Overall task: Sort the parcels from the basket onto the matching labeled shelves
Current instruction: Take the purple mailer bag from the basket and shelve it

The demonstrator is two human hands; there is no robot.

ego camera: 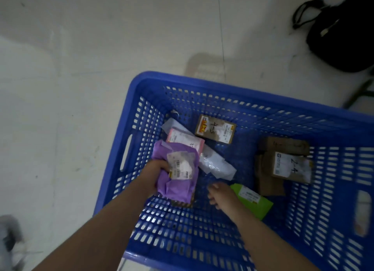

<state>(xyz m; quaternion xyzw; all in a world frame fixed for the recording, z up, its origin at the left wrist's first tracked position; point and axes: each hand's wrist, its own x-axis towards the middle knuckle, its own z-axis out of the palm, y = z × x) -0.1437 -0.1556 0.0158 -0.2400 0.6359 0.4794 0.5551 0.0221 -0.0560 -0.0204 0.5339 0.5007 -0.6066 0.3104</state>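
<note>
pale floor (101, 68); blue basket (202, 82); left hand (156, 169) grips purple parcel (178, 181), label blurred.

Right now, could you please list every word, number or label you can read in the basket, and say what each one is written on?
"4-3": handwritten on the small brown box near the basket's far wall.
"2-4": handwritten on the white label of the cardboard box at the right.
Faint handwriting on the cardboard box behind it: not readable.
Printed labels on the purple parcel held by the left hand, the pink parcel and the green parcel: too blurred.
</note>
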